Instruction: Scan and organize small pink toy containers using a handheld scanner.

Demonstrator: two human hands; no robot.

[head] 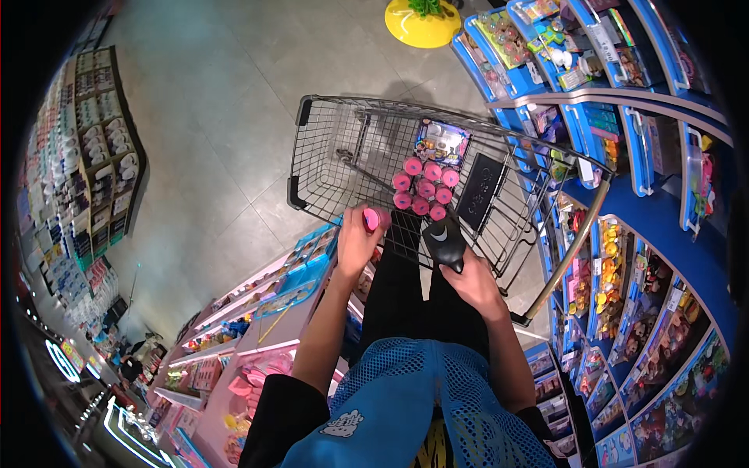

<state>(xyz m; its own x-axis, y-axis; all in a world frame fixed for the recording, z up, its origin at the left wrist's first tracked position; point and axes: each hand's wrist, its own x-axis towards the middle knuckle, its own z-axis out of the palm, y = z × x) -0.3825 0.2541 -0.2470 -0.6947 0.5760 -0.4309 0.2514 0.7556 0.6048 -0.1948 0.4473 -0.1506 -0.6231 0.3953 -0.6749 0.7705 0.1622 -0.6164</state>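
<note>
My left hand grips a small pink round container near the cart's side, its end turned up. In my right hand is a black handheld device, apparently a barcode scanner, pointing towards the cart. The wire shopping cart stands crosswise in front of me. Inside it, several pink-topped round containers are grouped close together. A boxed item with a clear front lies beyond them. To their right is a black plastic panel on the cart.
Blue shelves of small toys rise close on the right, near the cart's handle. A pink display unit stands at my left. Farther left is another stocked shelf. A yellow round base sits on the tiled floor ahead.
</note>
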